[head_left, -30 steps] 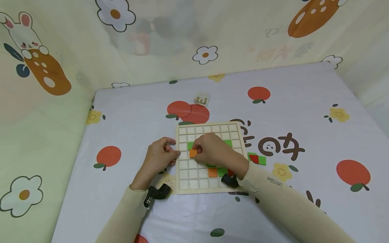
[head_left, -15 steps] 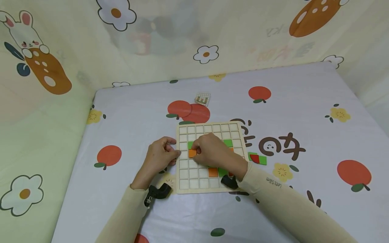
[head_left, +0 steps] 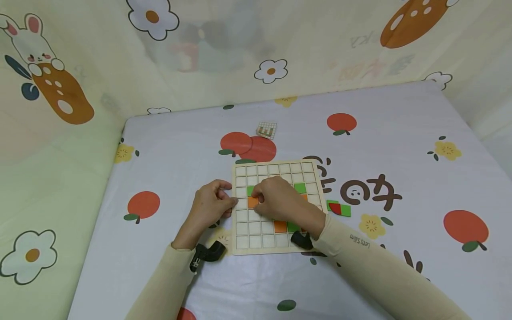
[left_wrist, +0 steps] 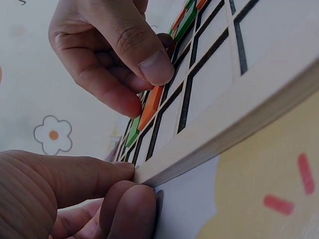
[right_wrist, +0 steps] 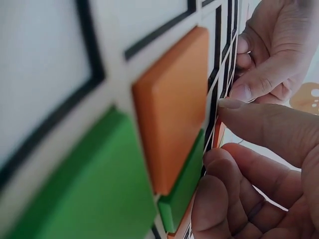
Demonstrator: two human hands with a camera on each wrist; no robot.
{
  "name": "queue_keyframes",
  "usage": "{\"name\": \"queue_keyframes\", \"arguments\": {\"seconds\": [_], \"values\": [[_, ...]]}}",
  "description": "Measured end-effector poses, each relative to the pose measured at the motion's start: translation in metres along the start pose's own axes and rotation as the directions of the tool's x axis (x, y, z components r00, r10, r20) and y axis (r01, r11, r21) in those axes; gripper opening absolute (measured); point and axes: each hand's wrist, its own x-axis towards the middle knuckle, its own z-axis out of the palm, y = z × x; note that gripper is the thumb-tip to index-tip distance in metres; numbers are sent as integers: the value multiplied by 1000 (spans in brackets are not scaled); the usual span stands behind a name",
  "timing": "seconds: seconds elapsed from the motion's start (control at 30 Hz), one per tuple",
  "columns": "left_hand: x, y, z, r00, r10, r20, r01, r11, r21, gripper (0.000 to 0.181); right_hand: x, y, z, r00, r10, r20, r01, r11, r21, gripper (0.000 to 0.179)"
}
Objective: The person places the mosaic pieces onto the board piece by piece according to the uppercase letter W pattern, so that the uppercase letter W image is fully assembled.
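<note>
In the head view, a pale wooden grid board lies on the table. My left hand pinches its left edge between thumb and fingers; the left wrist view shows them at the board's rim. Over the board, my right hand has thumb and forefinger around an orange square tile, lying in a cell near the left side. Just beyond it sits a green tile. The right wrist view has another orange tile and a green tile close up. The right hand hides several cells in the head view.
Right of the board lie a loose green tile and a red quarter-round piece. A small gridded card rests behind the board. More tiles, one orange and one green, sit in cells. A patterned cloth covers the table.
The orange tile at the right fingertips has shifted slightly left and now lies flatter in its cell. Both hands have stayed nearly in place.
</note>
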Motion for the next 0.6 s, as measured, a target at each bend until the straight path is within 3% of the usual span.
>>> {"name": "queue_keyframes", "arguments": {"seconds": [0.47,0.6], "values": [[0,1,0,1000,-8,-5,8,1000,12,33,-8,-1,-6,999,-29,-36,31,998,55,7],[0,1,2,1000,-22,-7,22,1000,9,34,-22,0,-16,998,-26,-52,29,998,59,24]]}}
